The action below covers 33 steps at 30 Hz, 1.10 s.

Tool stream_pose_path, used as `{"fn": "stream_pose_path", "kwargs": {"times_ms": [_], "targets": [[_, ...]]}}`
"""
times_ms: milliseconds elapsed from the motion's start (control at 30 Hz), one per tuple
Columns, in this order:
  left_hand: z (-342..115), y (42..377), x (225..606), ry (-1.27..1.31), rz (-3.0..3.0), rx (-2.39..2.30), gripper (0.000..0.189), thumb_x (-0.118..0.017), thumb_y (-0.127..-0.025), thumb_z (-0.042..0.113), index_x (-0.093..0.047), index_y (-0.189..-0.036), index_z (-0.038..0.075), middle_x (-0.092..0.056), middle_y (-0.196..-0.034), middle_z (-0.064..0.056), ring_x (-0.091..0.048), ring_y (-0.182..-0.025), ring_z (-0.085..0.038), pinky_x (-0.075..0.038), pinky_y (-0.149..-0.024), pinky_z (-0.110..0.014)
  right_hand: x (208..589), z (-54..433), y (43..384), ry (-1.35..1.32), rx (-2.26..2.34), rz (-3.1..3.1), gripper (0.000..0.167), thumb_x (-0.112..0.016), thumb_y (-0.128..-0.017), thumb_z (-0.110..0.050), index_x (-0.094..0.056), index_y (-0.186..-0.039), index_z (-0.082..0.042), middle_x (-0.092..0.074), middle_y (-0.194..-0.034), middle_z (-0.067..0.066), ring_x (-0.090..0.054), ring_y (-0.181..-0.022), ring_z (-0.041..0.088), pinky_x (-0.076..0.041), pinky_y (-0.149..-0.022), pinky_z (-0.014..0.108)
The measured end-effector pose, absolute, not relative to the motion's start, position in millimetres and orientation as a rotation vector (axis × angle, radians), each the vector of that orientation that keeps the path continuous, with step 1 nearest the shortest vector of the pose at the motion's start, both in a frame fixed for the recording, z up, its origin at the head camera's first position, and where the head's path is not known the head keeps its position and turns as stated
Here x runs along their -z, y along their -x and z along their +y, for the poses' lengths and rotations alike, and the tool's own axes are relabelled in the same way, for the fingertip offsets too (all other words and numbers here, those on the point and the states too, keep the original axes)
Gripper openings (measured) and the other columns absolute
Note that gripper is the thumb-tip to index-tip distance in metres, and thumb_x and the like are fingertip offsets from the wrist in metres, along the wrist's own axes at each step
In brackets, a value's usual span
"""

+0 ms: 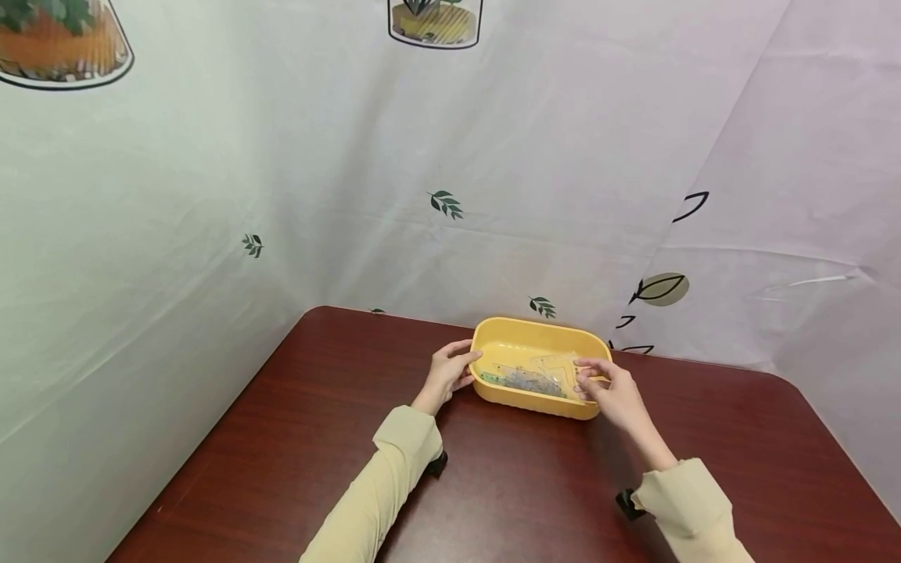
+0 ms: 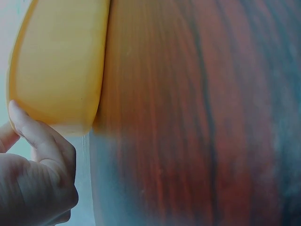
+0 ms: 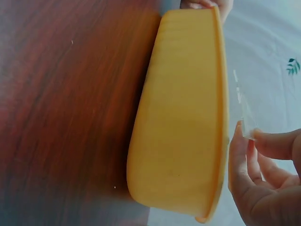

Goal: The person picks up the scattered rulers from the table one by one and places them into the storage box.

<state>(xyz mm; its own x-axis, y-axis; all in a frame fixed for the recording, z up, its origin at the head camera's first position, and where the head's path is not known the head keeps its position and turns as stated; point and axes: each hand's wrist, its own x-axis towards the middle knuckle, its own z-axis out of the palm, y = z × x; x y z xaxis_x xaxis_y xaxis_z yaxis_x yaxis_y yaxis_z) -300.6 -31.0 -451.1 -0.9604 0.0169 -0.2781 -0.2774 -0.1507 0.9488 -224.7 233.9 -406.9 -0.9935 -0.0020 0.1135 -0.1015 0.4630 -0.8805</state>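
Note:
A yellow plastic basin [image 1: 521,332] stands near the back edge of the table. My left hand [image 1: 449,371] grips the basin's left end, thumb on the rim and fingers outside; the left wrist view shows this hand [image 2: 40,165] at the basin wall [image 2: 61,61]. Over the basin's right end, my right hand [image 1: 612,391] pinches a clear, thin plastic set square [image 1: 566,367]. In the right wrist view, the set square [image 3: 248,117] is nearly edge-on between thumb and fingers, above the rim. Inside the basin lie greyish see-through pieces [image 1: 531,381] and a green strip [image 1: 493,378], too small to make out.
The dark red wooden table [image 1: 338,391] runs under both forearms. A pale curtain [image 1: 563,172] with leaf prints hangs right behind the table and along its sides. Black straps [image 1: 629,504] show at the sleeve cuffs.

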Motion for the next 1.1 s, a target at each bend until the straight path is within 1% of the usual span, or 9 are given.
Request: {"fn": "stream_pose_path", "kwargs": {"times_ms": [133, 333, 467, 600, 667, 767, 933, 1033, 1100], "targets": [[-30.8, 300.0, 450.3, 0.294, 1.909, -2.22, 0.042, -0.07, -0.088, 0.016, -0.06, -0.128, 0.014, -0.054, -0.059, 0.003, -0.05, -0.044, -0.002, -0.05, -0.044, -0.013, 410.2, 232.9, 234.4, -0.125, -1.491, -2.661, 0.028, -0.059, -0.093, 0.001, -0.06, -0.118, 0.011, -0.065, -0.097, 0.025, -0.068, -0.072, 0.009, -0.059, -0.061, 0.019], [-29.8, 299.8, 449.4, 0.292, 1.913, -2.223, 0.041, -0.07, -0.088, 0.016, -0.061, -0.128, 0.015, -0.053, -0.058, 0.003, -0.05, -0.043, -0.002, -0.05, -0.044, -0.014, 412.8, 229.6, 245.1, -0.113, -1.36, -2.763, 0.026, -0.061, -0.092, -0.003, -0.063, -0.116, 0.008, -0.066, -0.096, 0.022, -0.069, -0.074, 0.015, -0.056, -0.059, 0.018], [-29.2, 300.0, 449.6, 0.303, 1.916, -2.225, 0.041, -0.071, -0.087, 0.016, -0.062, -0.127, 0.015, -0.053, -0.058, 0.003, -0.05, -0.045, -0.002, -0.05, -0.044, -0.013, 416.4, 227.6, 249.1, -0.116, -1.344, -2.791, 0.026, -0.061, -0.092, -0.002, -0.063, -0.116, 0.008, -0.067, -0.095, 0.021, -0.068, -0.072, 0.016, -0.055, -0.057, 0.019], [-28.6, 299.2, 449.4, 0.311, 1.919, -2.224, 0.04, -0.071, -0.087, 0.016, -0.062, -0.126, 0.015, -0.054, -0.061, 0.002, -0.05, -0.046, -0.002, -0.05, -0.044, -0.013, 420.5, 225.4, 250.4, -0.131, -1.322, -2.79, 0.025, -0.061, -0.091, 0.001, -0.064, -0.114, 0.009, -0.067, -0.092, 0.022, -0.064, -0.066, 0.016, -0.05, -0.052, 0.021], [-28.1, 299.1, 449.5, 0.311, 1.924, -2.227, 0.04, -0.071, -0.087, 0.016, -0.062, -0.126, 0.014, -0.055, -0.062, 0.002, -0.051, -0.046, -0.002, -0.05, -0.044, -0.013, 421.7, 223.7, 250.4, -0.131, -1.295, -2.788, 0.024, -0.061, -0.09, 0.001, -0.064, -0.113, 0.009, -0.068, -0.092, 0.022, -0.064, -0.065, 0.018, -0.048, -0.051, 0.021], [-27.6, 299.3, 449.2, 0.323, 1.92, -2.236, 0.04, -0.071, -0.087, 0.016, -0.062, -0.126, 0.015, -0.055, -0.063, 0.002, -0.051, -0.046, -0.002, -0.05, -0.044, -0.013, 423.0, 220.8, 250.2, -0.128, -1.215, -2.79, 0.025, -0.063, -0.089, 0.001, -0.065, -0.113, 0.007, -0.069, -0.095, 0.023, -0.067, -0.071, 0.026, -0.05, -0.053, 0.024], [-27.3, 299.7, 449.2, 0.331, 1.917, -2.241, 0.04, -0.071, -0.087, 0.016, -0.062, -0.126, 0.015, -0.054, -0.061, 0.003, -0.05, -0.046, -0.002, -0.049, -0.043, -0.013, 425.2, 217.0, 249.8, -0.144, -1.117, -2.811, 0.026, -0.063, -0.088, 0.002, -0.064, -0.114, 0.005, -0.068, -0.104, 0.025, -0.068, -0.091, 0.038, -0.057, -0.062, 0.031], [-26.7, 299.0, 449.9, 0.336, 1.935, -2.245, 0.039, -0.072, -0.087, 0.017, -0.063, -0.125, 0.015, -0.053, -0.061, 0.003, -0.049, -0.045, -0.001, -0.05, -0.044, -0.013, 425.7, 215.3, 248.2, -0.154, -1.098, -2.81, 0.025, -0.063, -0.089, 0.0, -0.064, -0.114, 0.003, -0.067, -0.108, 0.023, -0.066, -0.097, 0.04, -0.058, -0.067, 0.036], [-25.6, 297.8, 450.8, 0.331, 1.993, -2.254, 0.036, -0.072, -0.087, 0.017, -0.065, -0.122, 0.014, -0.055, -0.063, 0.002, -0.051, -0.046, -0.002, -0.05, -0.043, -0.013, 426.1, 214.9, 246.7, -0.172, -1.075, -2.802, 0.024, -0.06, -0.092, -0.003, -0.065, -0.114, 0.002, -0.067, -0.109, 0.023, -0.064, -0.1, 0.04, -0.058, -0.072, 0.041]]}}
